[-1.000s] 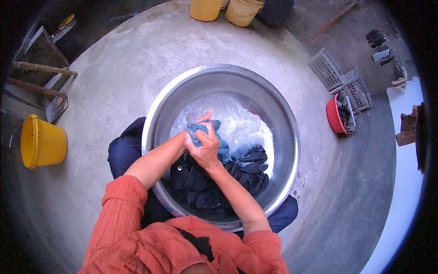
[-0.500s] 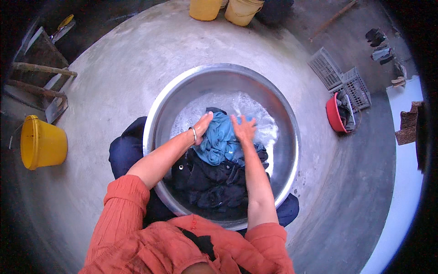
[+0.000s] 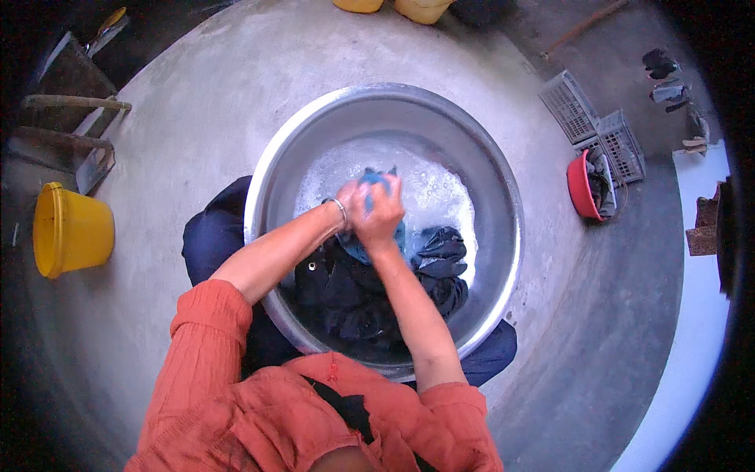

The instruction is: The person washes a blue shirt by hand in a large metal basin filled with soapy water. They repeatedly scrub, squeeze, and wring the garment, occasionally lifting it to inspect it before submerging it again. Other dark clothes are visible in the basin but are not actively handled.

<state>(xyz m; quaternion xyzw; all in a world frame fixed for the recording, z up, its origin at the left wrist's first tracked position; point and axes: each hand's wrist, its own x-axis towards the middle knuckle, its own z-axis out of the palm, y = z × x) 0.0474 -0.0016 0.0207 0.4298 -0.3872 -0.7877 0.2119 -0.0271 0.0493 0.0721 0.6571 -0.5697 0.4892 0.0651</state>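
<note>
A large round metal basin (image 3: pixel 271 189) stands before me with soapy, foamy water (image 3: pixel 440 177) in it. Both my hands are together near its middle, closed on a wet blue garment (image 3: pixel 376 179). My left hand (image 3: pixel 350 198) wears a bracelet at the wrist and is pressed up against my right hand (image 3: pixel 382 211). Bits of the blue cloth show above and below the fingers; the rest is hidden by the hands. Dark wet clothes (image 3: pixel 354 303) lie in the near half of the basin, with another dark bunch (image 3: pixel 442 256) right of my right forearm.
On the concrete floor to the left is a yellow bucket (image 3: pixel 82 232), with a wooden-framed object (image 3: pixel 75 102) beyond it. More yellow buckets (image 3: pixel 421 9) stand at the far edge. To the right are a red tub (image 3: pixel 580 187) holding cloth and grey plastic crates (image 3: pixel 570 106).
My hands have come together from either side of the blue garment and gripped it into a bunch. More of the dark clothes show at the right. The view has shifted slightly.
</note>
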